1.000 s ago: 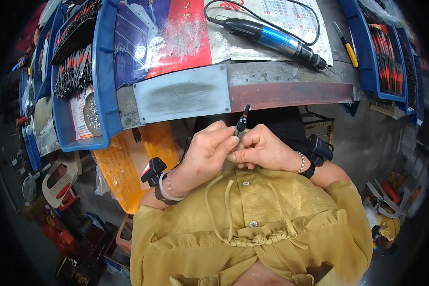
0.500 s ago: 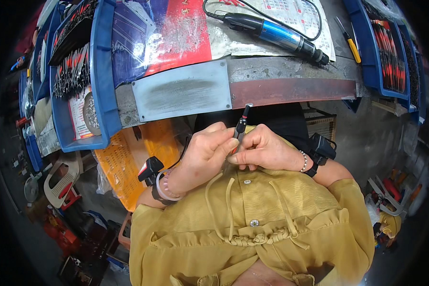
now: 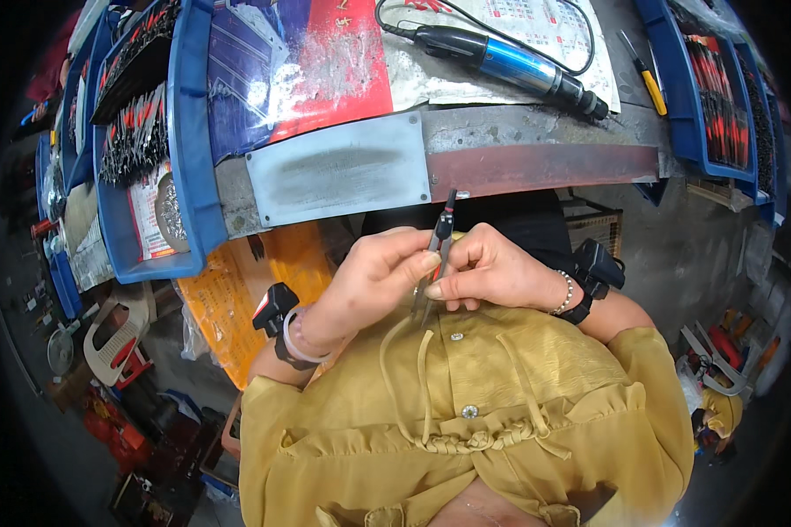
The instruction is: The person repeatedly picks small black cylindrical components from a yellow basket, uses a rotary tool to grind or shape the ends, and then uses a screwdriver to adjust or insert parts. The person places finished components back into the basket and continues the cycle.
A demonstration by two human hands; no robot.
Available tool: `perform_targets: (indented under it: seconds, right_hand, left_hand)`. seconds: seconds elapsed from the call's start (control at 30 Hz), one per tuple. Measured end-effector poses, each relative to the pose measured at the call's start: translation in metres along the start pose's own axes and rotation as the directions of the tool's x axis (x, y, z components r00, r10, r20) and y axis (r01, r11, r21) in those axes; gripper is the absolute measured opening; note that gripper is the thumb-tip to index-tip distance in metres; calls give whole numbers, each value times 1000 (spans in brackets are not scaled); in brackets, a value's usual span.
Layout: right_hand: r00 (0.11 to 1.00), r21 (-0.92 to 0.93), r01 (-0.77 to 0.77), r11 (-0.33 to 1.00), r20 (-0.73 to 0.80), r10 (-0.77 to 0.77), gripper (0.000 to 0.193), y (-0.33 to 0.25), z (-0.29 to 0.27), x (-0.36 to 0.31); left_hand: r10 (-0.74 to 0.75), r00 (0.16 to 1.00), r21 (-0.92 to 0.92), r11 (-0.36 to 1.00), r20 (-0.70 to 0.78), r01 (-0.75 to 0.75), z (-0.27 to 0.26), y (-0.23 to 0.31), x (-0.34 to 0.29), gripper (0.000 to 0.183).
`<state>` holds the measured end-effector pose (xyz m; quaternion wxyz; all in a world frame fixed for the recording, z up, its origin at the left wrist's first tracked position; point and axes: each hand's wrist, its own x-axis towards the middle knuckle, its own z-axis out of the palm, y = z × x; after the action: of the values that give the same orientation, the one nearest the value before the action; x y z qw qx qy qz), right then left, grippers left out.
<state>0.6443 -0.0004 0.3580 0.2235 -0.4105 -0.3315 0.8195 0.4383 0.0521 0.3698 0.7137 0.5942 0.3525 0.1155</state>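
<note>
A black and grey drawing compass with red parts (image 3: pixel 444 230) is held between my two hands, just past the table's near edge and in front of my chest. Its knob end points up toward the table, and the thin legs hang slightly apart below my fingers. My left hand (image 3: pixel 380 270) is closed, pinching it from the left with thumb and forefinger. From the other side, the bent fingers and thumb of my right hand (image 3: pixel 482 274) close on it lower down. My fingers cover part of the legs.
An electric screwdriver (image 3: pixel 520 70) with its cord lies on the table, beside a yellow-handled screwdriver (image 3: pixel 650 86). Blue bins with dark and red parts stand left (image 3: pixel 191 132) and right (image 3: pixel 690 97). A pale blue plate (image 3: pixel 338 167) covers the near edge. An orange crate (image 3: pixel 211 299) sits below.
The compass has tilted a little, its knob end now slightly further left, and its legs show more clearly below my fingers. Both hands keep their grip, with small finger shifts.
</note>
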Motion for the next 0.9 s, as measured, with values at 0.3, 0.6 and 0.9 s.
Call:
perform_targets:
  seconds: [0.3,0.6,0.9]
  right_hand:
    - [999,185,44,982,3,-45,22,-3,-5,4]
    - [924,-109,213,971,-300,-236,19,-20,-12,-18]
    - [878,-46,386,921,-287,-382,18,-27,14,-5]
  left_hand:
    - [-117,954,-813,500,277,298,-13,-19,16,43]
    - [-87,990,-805,577,108,139,-20,-13,-2,36]
    - [-46,965,-297,954,-259,-34,0,-2,-24,22]
